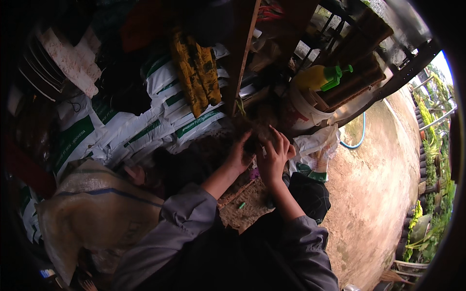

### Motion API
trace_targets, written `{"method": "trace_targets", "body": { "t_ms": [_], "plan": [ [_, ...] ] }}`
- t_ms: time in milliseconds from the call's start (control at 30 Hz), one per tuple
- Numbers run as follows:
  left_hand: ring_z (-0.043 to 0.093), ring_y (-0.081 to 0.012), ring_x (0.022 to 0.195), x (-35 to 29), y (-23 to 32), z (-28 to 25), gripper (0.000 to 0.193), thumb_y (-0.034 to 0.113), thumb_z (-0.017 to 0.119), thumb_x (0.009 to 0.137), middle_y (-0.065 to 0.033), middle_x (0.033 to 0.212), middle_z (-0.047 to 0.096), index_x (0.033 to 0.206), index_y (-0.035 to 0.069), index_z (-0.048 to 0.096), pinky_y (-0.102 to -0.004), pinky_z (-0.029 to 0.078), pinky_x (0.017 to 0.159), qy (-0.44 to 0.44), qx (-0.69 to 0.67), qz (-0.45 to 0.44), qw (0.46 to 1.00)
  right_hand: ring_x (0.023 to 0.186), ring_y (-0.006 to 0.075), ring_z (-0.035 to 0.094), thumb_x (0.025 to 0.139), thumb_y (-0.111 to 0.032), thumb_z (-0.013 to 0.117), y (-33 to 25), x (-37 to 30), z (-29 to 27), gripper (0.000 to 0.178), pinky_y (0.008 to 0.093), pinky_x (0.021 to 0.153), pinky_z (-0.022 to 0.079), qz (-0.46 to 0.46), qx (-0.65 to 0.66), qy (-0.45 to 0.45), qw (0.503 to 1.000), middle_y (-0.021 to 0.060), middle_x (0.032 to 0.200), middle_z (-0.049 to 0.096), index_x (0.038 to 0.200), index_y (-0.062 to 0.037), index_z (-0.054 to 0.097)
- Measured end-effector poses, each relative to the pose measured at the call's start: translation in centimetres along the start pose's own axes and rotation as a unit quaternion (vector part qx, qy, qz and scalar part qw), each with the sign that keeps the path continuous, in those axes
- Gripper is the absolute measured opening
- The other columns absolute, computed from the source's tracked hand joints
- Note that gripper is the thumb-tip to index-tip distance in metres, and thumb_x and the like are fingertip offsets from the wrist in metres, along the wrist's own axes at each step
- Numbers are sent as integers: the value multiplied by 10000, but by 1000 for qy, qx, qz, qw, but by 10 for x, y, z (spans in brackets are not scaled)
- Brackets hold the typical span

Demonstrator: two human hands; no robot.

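Observation:
Both my hands meet at the middle of the view, in shadow. My left hand (239, 154) cups the near left side of a dark brown clump (263, 130), which looks like soil or fibrous roots. On its right side my right hand (274, 154) presses with bent fingers. A thin green shoot (241, 107) rises beside the clump; whether it grows from it I cannot tell. The clump's underside is hidden behind my hands. Below my wrists, a small purple thing (255, 173) and a small green piece (241, 205) lie near the soil-covered ground.
White and green plastic sacks (141, 131) are stacked at left, with a yellow-black cloth (196, 77) over them. A beige woven sack (97, 203) stands nearer. A wooden post (246, 53) rises ahead. At right are a white bucket (303, 114), a yellow-green sprayer (315, 77) and a blue hose (361, 133).

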State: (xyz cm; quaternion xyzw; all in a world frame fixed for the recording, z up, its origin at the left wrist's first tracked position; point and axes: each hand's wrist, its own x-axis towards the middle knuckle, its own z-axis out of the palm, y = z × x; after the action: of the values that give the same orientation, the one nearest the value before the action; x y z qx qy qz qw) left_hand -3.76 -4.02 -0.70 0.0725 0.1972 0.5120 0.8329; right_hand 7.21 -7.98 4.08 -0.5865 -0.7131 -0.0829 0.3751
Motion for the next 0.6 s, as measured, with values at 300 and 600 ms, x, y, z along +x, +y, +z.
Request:
{"method": "trace_targets", "body": {
  "t_ms": [300,600],
  "plan": [
    [613,-207,964,-6,21,1,405,390,493,948,-76,1100,605,1211,83,527,-326,531,836,24,-17,5,1000,1294,325,324,739,-213,680,-22,-5,-7,499,473,1001,209,-31,-46,-117,992,130,1464,312,1228,-184,583],
    [624,-183,976,-13,20,-3,509,480,507,919,-64,1135,605,1257,100,507,-321,533,813,-12,52,-24,998,1257,311,375,706,-214,715,-7,6,-26,536,459,987,235,-18,57,-109,992,123,1427,369,1222,-209,570]
  ]
}}
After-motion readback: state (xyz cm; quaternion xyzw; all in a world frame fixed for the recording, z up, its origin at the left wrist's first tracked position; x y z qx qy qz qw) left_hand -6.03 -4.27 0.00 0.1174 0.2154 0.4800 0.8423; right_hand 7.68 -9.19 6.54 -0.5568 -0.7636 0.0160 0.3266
